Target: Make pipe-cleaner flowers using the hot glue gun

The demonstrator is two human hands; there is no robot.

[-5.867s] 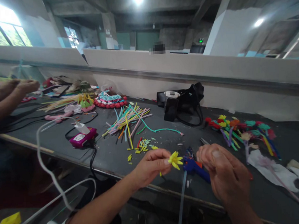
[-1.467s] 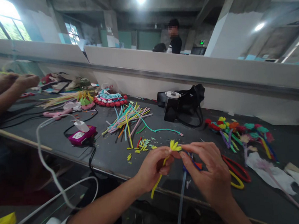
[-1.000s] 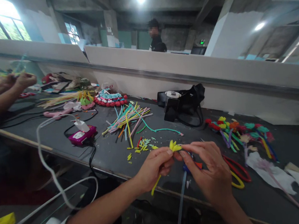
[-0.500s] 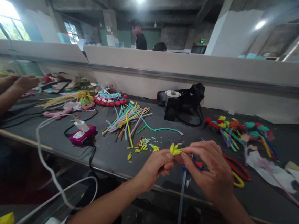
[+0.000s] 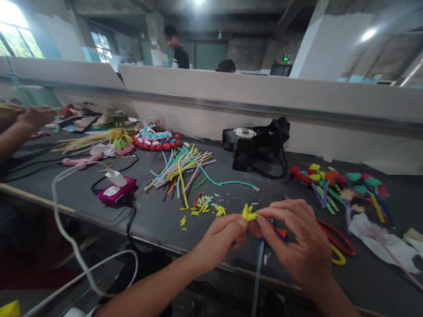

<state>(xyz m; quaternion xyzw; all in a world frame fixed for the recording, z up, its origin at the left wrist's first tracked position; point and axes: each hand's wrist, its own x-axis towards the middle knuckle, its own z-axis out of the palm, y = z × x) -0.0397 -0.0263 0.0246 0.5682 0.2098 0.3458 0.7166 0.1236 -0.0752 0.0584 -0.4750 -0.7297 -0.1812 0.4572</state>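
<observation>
From the head view, I hold a small yellow flower (image 5: 248, 213) between both hands, just above the near edge of the table (image 5: 154, 226). My left hand (image 5: 220, 238) pinches its base between thumb and forefinger, and my right hand (image 5: 299, 244) pinches it from the other side, the other fingers curled. The petals point up and away from me. The stem is hidden in my left hand, so I cannot tell how its long axis runs. Red and yellow scissors (image 5: 337, 248) lie just right of my right hand, and yellow scraps (image 5: 202, 207) lie beyond my left. The pink box (image 5: 117, 193) carries a white label too small to read.
</observation>
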